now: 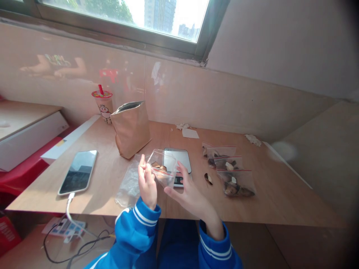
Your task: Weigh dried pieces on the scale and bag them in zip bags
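Clear zip bag [164,169] pinched by the left hand [146,183], open right hand [189,192] touching its edge.

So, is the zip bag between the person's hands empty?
No, the clear zip bag between the left hand and right hand has brown pieces inside it.

clear zip-top bag [165,172] | brown pieces [158,167] inside | held up, tilted
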A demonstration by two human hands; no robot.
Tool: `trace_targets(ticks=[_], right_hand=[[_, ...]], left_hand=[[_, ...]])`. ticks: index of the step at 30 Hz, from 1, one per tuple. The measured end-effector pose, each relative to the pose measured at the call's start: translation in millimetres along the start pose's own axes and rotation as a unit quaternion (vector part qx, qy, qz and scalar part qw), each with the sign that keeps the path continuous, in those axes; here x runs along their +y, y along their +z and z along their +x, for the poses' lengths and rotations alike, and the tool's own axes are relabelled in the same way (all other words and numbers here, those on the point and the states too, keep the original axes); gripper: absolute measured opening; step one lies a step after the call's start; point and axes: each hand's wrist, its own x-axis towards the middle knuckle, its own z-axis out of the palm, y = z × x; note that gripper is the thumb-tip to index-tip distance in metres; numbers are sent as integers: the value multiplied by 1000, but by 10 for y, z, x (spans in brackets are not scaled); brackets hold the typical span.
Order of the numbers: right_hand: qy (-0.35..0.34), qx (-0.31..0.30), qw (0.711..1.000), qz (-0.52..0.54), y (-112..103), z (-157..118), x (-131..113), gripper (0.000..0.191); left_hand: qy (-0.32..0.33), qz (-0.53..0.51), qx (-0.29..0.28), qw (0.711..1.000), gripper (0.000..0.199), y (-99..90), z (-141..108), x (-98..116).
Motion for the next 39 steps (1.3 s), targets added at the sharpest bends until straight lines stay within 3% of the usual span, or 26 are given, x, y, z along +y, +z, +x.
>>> trace_targets(ticks=[2, 5, 9, 11, 15, 17, 20, 25, 30, 35, 39], right_hand=[[6, 21, 997, 76, 156, -35, 72, 88], [18, 101, 973, 207, 273, -6, 102, 68], [25, 138, 943, 303, 201, 7, 118, 51], [21, 140, 939, 313, 162, -15, 152, 46], [18, 148, 935, 322, 208, -43, 286, 49], [27, 163, 933, 320, 250, -42, 357, 55], [31, 178, 941, 286, 243, -61, 418, 58], [-22, 179, 965, 188, 42, -170, 378, 44], [-94, 64, 993, 34, -104, -140, 268, 40], [-143, -26, 981, -126, -265, 26, 174, 42], [-159, -6, 959, -236, -513, 119, 124, 52]], left_hand=[[-30, -23, 10, 999, 44, 16, -93, 49], [-12, -13, -15, 1000, 35, -9, -212, 114], [48, 23, 10, 999, 26, -139, -145, 96], [50, 15, 12, 999, 33, -210, -26, 41], [-29, -40, -168, 985, 51, -263, 142, -57], [-21, -27, -160, 987, 50, -242, 137, -71], [8, 24, -104, 994, 48, -212, 75, -61], [47, 84, -132, 987, 48, -291, 60, -32], [63, 81, -154, 983, 47, -347, 90, 7], [70, 92, -172, 978, 46, -359, 127, -5], [100, 136, -193, 967, 40, -441, 227, -4]])
